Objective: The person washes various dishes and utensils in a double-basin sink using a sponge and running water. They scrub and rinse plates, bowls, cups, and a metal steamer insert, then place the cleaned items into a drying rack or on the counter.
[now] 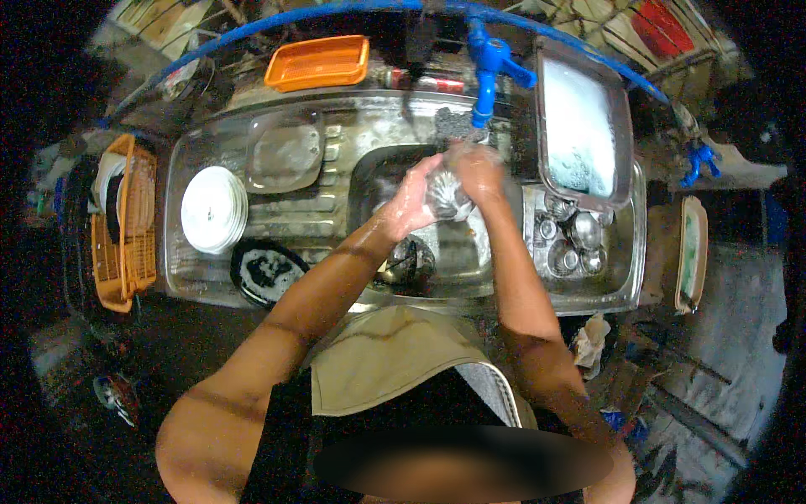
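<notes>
Over the basin of a stainless steel sink (441,283), my left hand (412,198) holds a shiny metal bowl (448,194) by its left side. My right hand (480,173), blurred, is at the bowl's upper right; whether it grips the rim or a scrubber cannot be told. A grey scouring pad (454,123) lies just behind the hands, beside the spout of a blue plastic tap (486,88). Below my left hand, a dark, shiny round vessel (406,259) sits in the basin. Several small metal bowls (570,242) stand on the right drainboard.
White plates (214,210) are stacked on the left, near a clear tray (285,151) and a black soapy dish (267,272). A tub of sudsy water (582,126) stands at the right. Orange baskets (318,62) lie behind and at the far left (126,277).
</notes>
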Action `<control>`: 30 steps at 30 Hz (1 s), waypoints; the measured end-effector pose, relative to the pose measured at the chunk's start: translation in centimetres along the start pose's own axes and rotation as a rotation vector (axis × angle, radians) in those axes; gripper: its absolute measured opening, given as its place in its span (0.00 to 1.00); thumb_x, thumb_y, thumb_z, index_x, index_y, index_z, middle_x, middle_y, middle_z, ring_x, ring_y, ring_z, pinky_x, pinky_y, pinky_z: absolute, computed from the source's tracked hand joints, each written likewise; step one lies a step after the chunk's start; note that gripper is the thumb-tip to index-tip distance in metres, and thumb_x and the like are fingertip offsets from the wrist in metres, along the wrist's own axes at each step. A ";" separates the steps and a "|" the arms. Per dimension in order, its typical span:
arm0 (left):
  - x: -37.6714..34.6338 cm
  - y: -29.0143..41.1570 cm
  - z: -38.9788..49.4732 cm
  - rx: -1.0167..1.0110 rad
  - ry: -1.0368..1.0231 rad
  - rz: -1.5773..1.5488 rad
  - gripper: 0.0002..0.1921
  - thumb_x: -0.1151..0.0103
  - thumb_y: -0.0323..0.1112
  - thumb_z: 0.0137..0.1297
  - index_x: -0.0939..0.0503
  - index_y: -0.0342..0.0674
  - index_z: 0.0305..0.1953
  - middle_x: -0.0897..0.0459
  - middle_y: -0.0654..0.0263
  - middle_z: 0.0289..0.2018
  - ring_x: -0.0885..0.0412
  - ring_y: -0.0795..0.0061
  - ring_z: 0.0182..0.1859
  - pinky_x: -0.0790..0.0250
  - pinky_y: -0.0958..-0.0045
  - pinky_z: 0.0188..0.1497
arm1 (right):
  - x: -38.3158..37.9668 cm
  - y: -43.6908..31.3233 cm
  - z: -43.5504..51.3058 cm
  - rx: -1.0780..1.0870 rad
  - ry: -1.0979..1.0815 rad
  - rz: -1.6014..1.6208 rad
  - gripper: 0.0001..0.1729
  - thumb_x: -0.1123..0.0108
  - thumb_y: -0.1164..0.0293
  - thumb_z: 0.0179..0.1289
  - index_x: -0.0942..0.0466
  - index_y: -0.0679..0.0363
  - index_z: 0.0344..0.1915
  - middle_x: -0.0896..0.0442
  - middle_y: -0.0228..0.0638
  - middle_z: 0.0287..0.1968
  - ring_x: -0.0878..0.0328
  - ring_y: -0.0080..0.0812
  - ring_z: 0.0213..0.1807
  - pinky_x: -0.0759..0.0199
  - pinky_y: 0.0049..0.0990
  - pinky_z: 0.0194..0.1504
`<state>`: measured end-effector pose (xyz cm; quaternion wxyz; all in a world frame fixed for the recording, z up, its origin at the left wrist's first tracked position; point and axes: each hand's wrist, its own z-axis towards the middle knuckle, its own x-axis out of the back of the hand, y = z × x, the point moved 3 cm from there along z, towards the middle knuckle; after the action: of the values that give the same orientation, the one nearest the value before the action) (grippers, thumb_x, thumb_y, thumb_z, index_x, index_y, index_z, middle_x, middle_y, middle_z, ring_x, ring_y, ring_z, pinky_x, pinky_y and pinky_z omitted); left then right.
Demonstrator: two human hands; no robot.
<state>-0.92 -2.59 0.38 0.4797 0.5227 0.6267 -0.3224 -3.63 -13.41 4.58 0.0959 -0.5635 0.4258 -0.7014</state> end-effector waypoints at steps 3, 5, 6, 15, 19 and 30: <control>0.8 0.5 -0.6 -0.029 -0.264 -0.063 0.27 0.56 0.60 0.75 0.20 0.42 0.52 0.15 0.60 0.53 0.18 0.59 0.55 0.28 0.52 0.64 | -1.6 -4.4 -1.5 0.376 -0.043 -0.509 0.25 0.45 0.49 0.69 0.15 0.61 0.43 0.13 0.47 0.29 0.13 0.51 0.31 0.20 0.50 0.37; 0.5 3.1 -1.4 -0.273 -0.147 0.098 0.27 0.58 0.59 0.77 0.21 0.43 0.56 0.16 0.60 0.55 0.19 0.58 0.57 0.31 0.52 0.66 | -0.6 -7.0 -4.3 0.835 0.471 -0.163 0.22 0.43 0.53 0.70 0.17 0.61 0.43 0.13 0.51 0.34 0.13 0.54 0.39 0.20 0.48 0.45; 0.4 4.2 -1.8 -0.317 0.080 0.264 0.27 0.60 0.58 0.77 0.22 0.44 0.59 0.17 0.60 0.57 0.20 0.58 0.58 0.33 0.52 0.68 | -0.6 -5.4 -4.1 0.652 0.609 -0.007 0.22 0.43 0.53 0.70 0.17 0.62 0.43 0.14 0.52 0.37 0.14 0.55 0.42 0.21 0.47 0.47; 3.8 1.4 1.5 -0.582 0.357 0.716 0.20 0.50 0.49 0.77 0.21 0.42 0.58 0.15 0.63 0.50 0.17 0.67 0.52 0.25 0.62 0.58 | -4.5 2.3 -3.5 -0.609 0.121 1.009 0.31 0.49 0.48 0.76 0.21 0.70 0.42 0.17 0.40 0.35 0.22 0.31 0.38 0.28 0.36 0.45; 2.6 -1.3 1.4 -0.081 0.197 0.380 0.24 0.48 0.57 0.75 0.20 0.44 0.57 0.15 0.63 0.52 0.18 0.65 0.55 0.28 0.61 0.62 | -1.9 3.5 -4.1 -0.257 0.063 0.629 0.35 0.48 0.42 0.74 0.20 0.69 0.47 0.16 0.48 0.39 0.18 0.45 0.42 0.27 0.40 0.50; 1.9 -1.1 0.3 0.139 0.110 0.280 0.22 0.44 0.54 0.73 0.18 0.42 0.54 0.15 0.60 0.50 0.18 0.61 0.55 0.25 0.54 0.59 | 1.8 1.5 -9.3 0.630 0.052 -0.322 0.34 0.32 0.49 0.58 0.21 0.72 0.45 0.17 0.58 0.46 0.19 0.58 0.46 0.41 0.57 0.66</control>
<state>-1.84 -2.49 -1.60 0.4477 0.6537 0.5490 -0.2661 -12.87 -10.94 4.78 0.1426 -0.5481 0.0966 -0.8185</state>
